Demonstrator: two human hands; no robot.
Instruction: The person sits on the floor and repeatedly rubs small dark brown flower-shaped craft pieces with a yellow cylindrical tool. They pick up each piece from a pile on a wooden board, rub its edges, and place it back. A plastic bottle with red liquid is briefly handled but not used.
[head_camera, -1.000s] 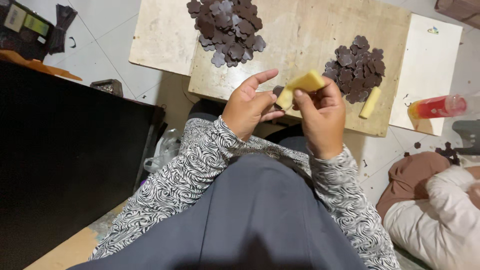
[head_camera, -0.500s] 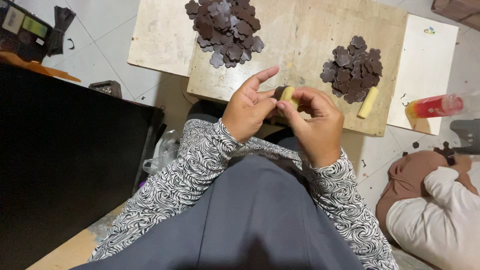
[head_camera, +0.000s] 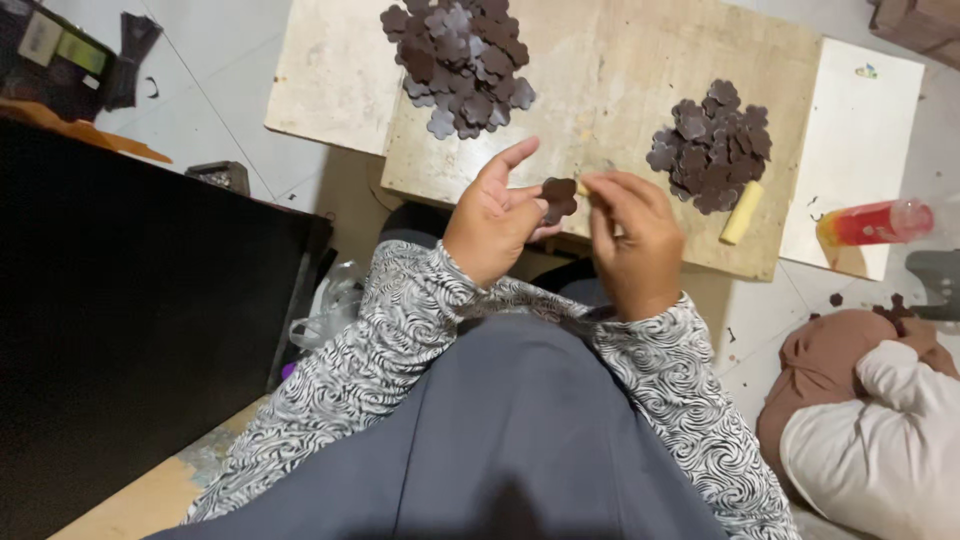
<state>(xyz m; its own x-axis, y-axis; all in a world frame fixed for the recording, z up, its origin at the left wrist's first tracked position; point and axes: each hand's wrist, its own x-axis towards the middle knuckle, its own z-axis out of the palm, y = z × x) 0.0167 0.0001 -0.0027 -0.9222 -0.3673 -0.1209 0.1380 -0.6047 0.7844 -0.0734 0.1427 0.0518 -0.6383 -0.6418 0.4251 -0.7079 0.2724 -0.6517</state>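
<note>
My left hand (head_camera: 492, 216) pinches a dark brown flower-shaped cut-out (head_camera: 558, 196) between thumb and fingers, index finger raised. My right hand (head_camera: 632, 236) is closed around a pale yellow stick (head_camera: 583, 187), of which only the tip shows, touching the cut-out's right edge. Both hands hover over the near edge of a wooden board (head_camera: 610, 70). A large pile of the same dark cut-outs (head_camera: 456, 62) lies at the board's far left and a smaller pile (head_camera: 712, 145) at its right. A second yellow stick (head_camera: 741, 212) lies beside the smaller pile.
A red bottle (head_camera: 872, 222) lies on a white board (head_camera: 858, 130) at right. Another person in white sleeve and brown cloth (head_camera: 870, 420) sits at lower right. A black panel (head_camera: 120, 320) fills the left. A lighter board (head_camera: 335, 70) lies under the wooden one.
The yellow stick, held up in plain sight a second ago, is now mostly hidden in my right hand. A dark cut-out now shows in my left fingers, facing the camera.
</note>
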